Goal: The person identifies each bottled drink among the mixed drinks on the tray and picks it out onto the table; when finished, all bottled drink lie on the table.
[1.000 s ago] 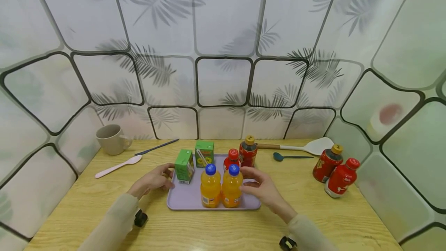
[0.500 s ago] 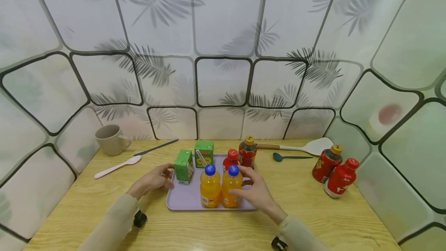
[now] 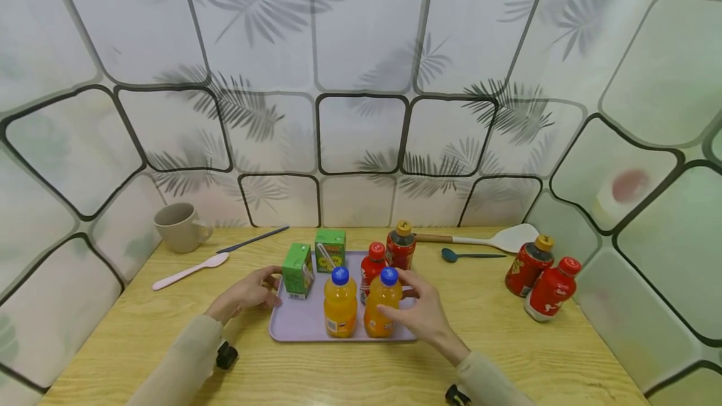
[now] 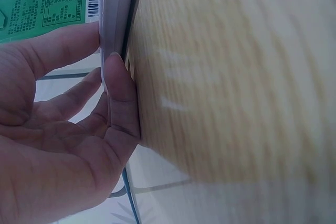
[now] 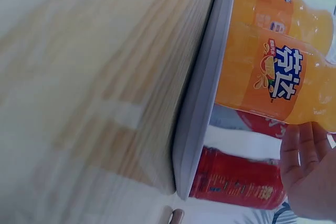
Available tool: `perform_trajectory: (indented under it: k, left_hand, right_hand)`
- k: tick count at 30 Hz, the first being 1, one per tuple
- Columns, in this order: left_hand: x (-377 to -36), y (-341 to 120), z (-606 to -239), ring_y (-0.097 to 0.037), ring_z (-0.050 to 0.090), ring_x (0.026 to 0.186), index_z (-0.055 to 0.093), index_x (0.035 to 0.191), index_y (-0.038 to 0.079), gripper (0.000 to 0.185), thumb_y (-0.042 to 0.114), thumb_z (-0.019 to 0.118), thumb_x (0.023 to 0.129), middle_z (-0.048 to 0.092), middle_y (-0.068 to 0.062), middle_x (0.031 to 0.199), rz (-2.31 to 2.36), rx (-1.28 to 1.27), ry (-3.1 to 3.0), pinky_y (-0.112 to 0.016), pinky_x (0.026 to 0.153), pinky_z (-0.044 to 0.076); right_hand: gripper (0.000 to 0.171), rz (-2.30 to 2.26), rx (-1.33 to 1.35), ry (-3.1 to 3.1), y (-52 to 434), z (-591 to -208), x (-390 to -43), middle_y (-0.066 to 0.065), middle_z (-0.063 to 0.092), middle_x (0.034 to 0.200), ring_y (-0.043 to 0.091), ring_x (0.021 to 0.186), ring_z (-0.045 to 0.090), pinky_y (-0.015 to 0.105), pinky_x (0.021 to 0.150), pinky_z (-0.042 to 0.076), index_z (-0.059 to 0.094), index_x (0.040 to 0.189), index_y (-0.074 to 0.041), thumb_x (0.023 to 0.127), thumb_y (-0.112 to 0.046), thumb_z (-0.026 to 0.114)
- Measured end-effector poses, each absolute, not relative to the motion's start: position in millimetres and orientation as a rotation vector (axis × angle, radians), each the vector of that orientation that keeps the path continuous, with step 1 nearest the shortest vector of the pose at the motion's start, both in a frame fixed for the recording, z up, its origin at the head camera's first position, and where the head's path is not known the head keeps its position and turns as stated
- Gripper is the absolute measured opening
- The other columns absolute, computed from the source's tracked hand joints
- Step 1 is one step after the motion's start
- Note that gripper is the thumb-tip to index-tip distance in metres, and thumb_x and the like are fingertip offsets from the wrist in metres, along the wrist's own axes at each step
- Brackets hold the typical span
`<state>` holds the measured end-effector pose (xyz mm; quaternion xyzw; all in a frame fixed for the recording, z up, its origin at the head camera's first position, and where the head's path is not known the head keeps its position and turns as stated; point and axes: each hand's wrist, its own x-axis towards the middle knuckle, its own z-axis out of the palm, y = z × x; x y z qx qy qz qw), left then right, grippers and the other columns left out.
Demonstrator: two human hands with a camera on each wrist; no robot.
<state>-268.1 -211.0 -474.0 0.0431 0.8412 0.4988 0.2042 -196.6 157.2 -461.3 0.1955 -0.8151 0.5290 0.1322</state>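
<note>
A pale purple tray (image 3: 301,324) stands on the wooden table, with my left hand (image 3: 251,290) at its left rim. In the left wrist view, that hand's fingers (image 4: 122,85) grip the rim, beside a green drink carton (image 4: 52,6). My right hand (image 3: 420,312) holds the right-hand orange soda bottle (image 3: 380,309) from its right side, thumb across the front. The bottle leans slightly right; its label faces the right wrist camera. Left of it stands another orange soda bottle (image 3: 340,309). Behind are a red bottle (image 3: 372,268) and a dark, yellow-capped bottle (image 3: 400,249).
A second green carton (image 3: 329,249) stands at the tray's back. Around it lie a pink spoon (image 3: 192,270), a blue utensil (image 3: 254,239), a teal spoon (image 3: 470,255) and a white spatula (image 3: 516,239). A mug (image 3: 179,227) is left, two bottles (image 3: 549,293) right.
My right hand has closed in on the right-hand orange soda bottle and shifted it slightly right, opening a gap between the two orange bottles. My left hand stays at the tray rim.
</note>
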Motion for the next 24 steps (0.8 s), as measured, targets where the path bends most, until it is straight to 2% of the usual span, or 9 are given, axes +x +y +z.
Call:
perform_trajectory:
  k: [14,21,24]
  left_hand:
    - [-268,-211,-473,-0.020,0.052,0.075,0.039,0.143,-0.001,0.077,-0.006,0.069,0.073,0.050,-0.015,0.107,1.371,0.132,2.367,-0.030,0.064,0.046]
    - [-268,-211,-473,-0.020,0.052,0.076,0.040,0.142,-0.001,0.076,-0.006,0.068,0.072,0.049,-0.014,0.106,1.374,0.137,2.365,-0.029,0.064,0.046]
    - [-268,-211,-473,-0.020,0.052,0.076,0.040,0.142,-0.001,0.076,-0.006,0.068,0.072,0.049,-0.015,0.106,1.377,0.133,2.362,-0.029,0.064,0.046]
  right_hand:
    - [0.057,1.468,0.430,-2.338,189,-454,-197,0.004,0.065,0.120,0.010,0.101,0.057,0.028,0.084,0.051,0.061,0.128,-0.012,0.076,-0.015,0.083]
    - [0.059,1.423,0.324,-2.310,204,-451,-198,0.005,0.065,0.122,0.005,0.100,0.057,0.024,0.084,0.050,0.063,0.128,-0.009,0.073,-0.013,0.085]
    - [0.059,1.396,0.281,-2.289,212,-452,-200,0.005,0.066,0.118,0.004,0.096,0.057,0.021,0.082,0.049,0.064,0.126,-0.007,0.071,-0.012,0.086]
